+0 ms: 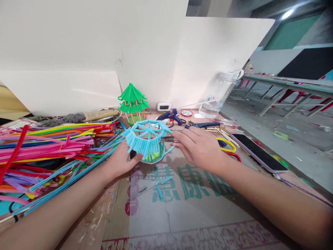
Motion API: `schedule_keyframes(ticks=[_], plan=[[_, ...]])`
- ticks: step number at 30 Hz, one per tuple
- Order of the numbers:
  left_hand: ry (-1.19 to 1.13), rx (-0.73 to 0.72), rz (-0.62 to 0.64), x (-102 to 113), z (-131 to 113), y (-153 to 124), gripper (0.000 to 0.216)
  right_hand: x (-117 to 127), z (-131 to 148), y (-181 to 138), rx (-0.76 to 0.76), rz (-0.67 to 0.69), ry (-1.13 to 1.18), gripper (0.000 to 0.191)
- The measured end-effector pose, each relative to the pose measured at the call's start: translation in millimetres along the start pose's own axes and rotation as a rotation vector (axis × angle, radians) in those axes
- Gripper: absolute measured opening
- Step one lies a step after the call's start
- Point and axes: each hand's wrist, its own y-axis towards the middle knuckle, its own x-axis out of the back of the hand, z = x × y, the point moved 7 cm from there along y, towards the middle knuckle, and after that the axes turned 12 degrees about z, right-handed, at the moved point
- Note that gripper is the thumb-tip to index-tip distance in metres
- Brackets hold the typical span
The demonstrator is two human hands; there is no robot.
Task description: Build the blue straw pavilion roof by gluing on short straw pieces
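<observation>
A light-blue pipe-cleaner pavilion model [148,139] stands on the cardboard in front of me, with a spoked round top and a sloping fringe of short strips. My left hand [123,158] grips its near left side, thumb at the lower edge. In my right hand [196,144] is a thin metal tool, seemingly tweezers [169,139], its tips at the roof's right edge. A short blue strip [169,150] sticks out at the model's right side below the tool. Two cut blue pieces [166,180] lie on the cardboard beside a clear ruler [145,189].
Coloured pipe cleaners [52,142] are heaped at left. Behind stand a green tiered model [132,99], a small digital clock [163,106], a glue gun [171,116] and a water bottle [218,93]. Pliers [204,125], yellow-and-red scissor handles [230,146] and a phone [258,151] lie at right.
</observation>
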Motion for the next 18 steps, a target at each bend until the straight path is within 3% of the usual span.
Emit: schedule_keyframes(ticks=[18], plan=[[-0.025,0.002,0.022,0.7,-3.3,2.4,0.051,-5.2,-0.5,-2.6,0.016,0.022,0.062,0.024]])
